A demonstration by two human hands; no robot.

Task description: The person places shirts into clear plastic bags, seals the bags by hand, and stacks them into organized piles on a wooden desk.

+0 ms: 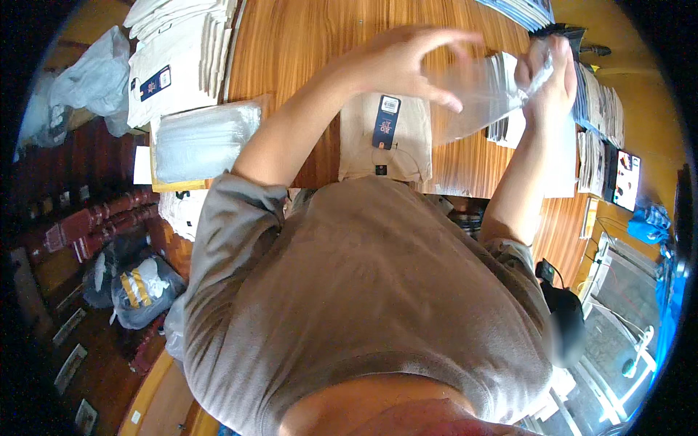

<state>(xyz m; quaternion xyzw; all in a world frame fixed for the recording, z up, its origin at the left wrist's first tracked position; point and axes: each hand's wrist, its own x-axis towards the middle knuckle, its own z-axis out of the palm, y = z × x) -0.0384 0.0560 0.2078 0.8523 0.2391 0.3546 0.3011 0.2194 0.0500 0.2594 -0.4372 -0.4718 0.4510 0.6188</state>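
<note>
A clear plastic bag (476,102), blurred by motion, is gripped at its right end by my right hand (549,80). My left hand (414,65) is at the bag's other side, fingers and thumb spread apart in a wide curve. Whether its fingertips touch the film, I cannot tell. Below and between my hands, close to my body, a folded cream garment (356,142) lies on the wooden table (305,36). A dark blue hang tag (386,123) with a white label and a loop of string rests on the garment.
At the left are a stack of folded cream garments (193,58) and a pile of clear plastic bags (207,142). More folded stacks (600,105) line the right side, near a lit screen (627,180). A stuffed plastic sack (145,291) lies low at the left.
</note>
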